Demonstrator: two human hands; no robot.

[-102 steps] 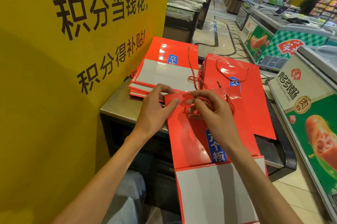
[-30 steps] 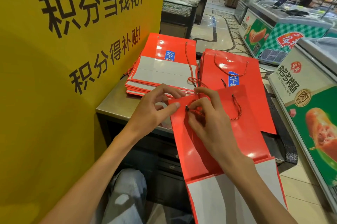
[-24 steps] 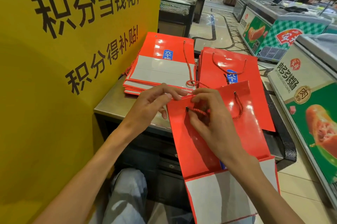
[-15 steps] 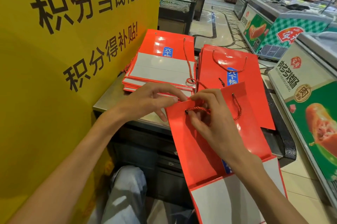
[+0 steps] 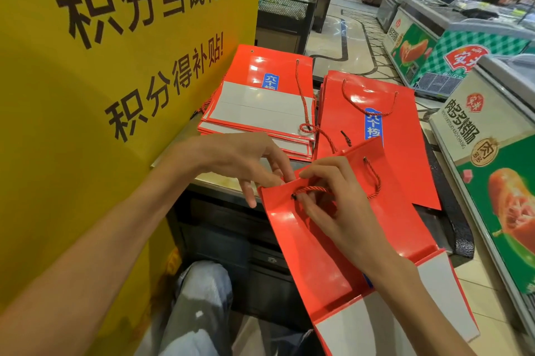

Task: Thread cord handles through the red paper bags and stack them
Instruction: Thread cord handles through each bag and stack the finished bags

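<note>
Left of centre, left hand pinching the top edge of the red paper bag at mid-frame, right hand pinching its red cord handle; two bag stacks on the counter behind.

Both forearms bare, no sleeves in view. Left hand and right hand: no rings, watch or gloves visible. Knee in light, faded blue jeans with pale worn patches.
</note>
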